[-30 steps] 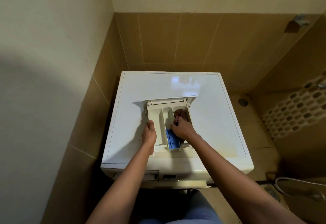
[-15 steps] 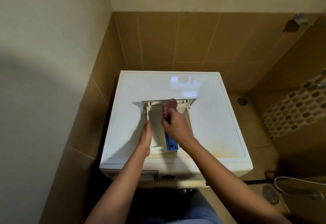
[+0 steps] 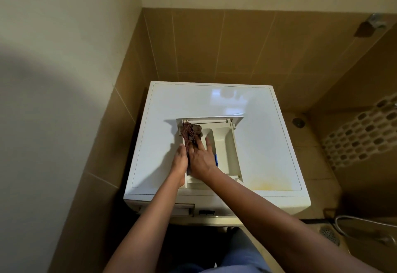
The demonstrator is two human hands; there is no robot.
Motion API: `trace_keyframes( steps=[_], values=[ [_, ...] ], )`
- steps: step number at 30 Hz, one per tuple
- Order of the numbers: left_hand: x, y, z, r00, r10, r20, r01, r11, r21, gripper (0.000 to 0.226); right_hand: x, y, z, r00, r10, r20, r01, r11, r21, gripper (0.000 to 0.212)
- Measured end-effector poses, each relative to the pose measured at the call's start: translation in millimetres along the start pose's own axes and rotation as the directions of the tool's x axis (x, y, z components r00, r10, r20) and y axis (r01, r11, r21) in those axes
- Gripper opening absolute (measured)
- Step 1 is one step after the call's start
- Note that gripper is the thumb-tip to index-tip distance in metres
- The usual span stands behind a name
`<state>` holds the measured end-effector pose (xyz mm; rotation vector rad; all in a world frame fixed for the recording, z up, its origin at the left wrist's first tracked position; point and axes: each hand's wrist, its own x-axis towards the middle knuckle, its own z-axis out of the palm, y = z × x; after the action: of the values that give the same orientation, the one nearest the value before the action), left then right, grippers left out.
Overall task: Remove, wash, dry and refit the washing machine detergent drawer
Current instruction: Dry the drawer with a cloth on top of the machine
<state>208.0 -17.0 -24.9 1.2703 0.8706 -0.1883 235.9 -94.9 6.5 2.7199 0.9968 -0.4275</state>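
Drying looks under way: drawer (image 3: 225, 148) is out of its slot and lies on the washer (image 3: 268, 122) top, near the front edge, left of centre. Fingers straight, right hand (image 3: 200, 161) presses a cloth (image 3: 190, 132) into the left compartment. Steadying, left hand (image 3: 179, 161) grips the drawer's left wall. Wash cannot be confirmed; refit not yet done.

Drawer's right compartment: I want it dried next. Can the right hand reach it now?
Probably yes. The right hand presses the cloth into the left of the detergent drawer; the right compartment lies open just beside it, nothing covering it.
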Motion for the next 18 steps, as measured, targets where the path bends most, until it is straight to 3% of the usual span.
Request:
trace_keyframes(
  steps=[4,11,18],
  values=[
    [2.1,-1.7,3.9,0.996,0.031,-0.086,-0.031,1.000,-0.002,0.053,-6.6,4.7,-3.0,0.995,-0.088,-0.040,0.090,0.993,0.071,0.066],
    [2.9,-1.7,7.2,0.991,0.032,-0.132,-0.028,0.999,0.029,0.056,-22.8,9.1,4.8,0.986,-0.156,-0.059,0.165,0.966,0.199,0.030],
    [2.0,2.8,9.1,0.987,0.039,-0.155,-0.035,0.999,0.034,0.053,-18.1,23.2,-3.9,0.982,-0.185,-0.032,0.181,0.883,0.434,0.027]
  ],
)
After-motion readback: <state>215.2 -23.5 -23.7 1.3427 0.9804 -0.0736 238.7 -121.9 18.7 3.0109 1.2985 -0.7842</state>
